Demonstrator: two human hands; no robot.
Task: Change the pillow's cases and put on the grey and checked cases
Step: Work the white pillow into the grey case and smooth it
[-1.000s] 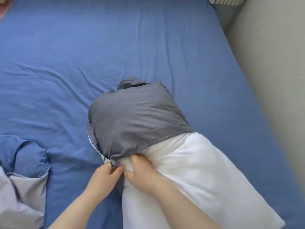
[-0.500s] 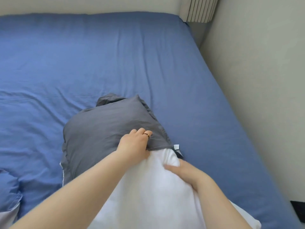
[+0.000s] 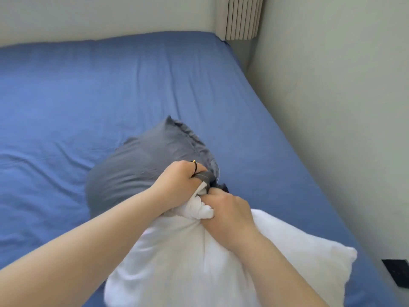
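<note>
Looking down at the blue bed (image 3: 110, 85), I see the pillow (image 3: 287, 251) lying on it with its far half inside the grey case (image 3: 150, 165). Its near half is bare and white, with one corner poking out to the right. My left grip (image 3: 183, 180) is curled tight round the case's hem at the right side of the opening, and a strip of grey cloth lies over the fingers. A thin ring (image 3: 194, 167) shows on one of them. My right grip (image 3: 225, 209) sits just beside it, touching, and bunches a wad of the pillow's white fabric at the case's mouth. Both forearms reach across the bare pillow. The case's far corner stands up in a crumpled peak. A pale wall (image 3: 332, 85) runs along the bed's right side, with a ribbed panel (image 3: 241, 18) in the far corner. Something dark and flat (image 3: 396, 273) shows at the right edge, and I cannot tell what it is.
</note>
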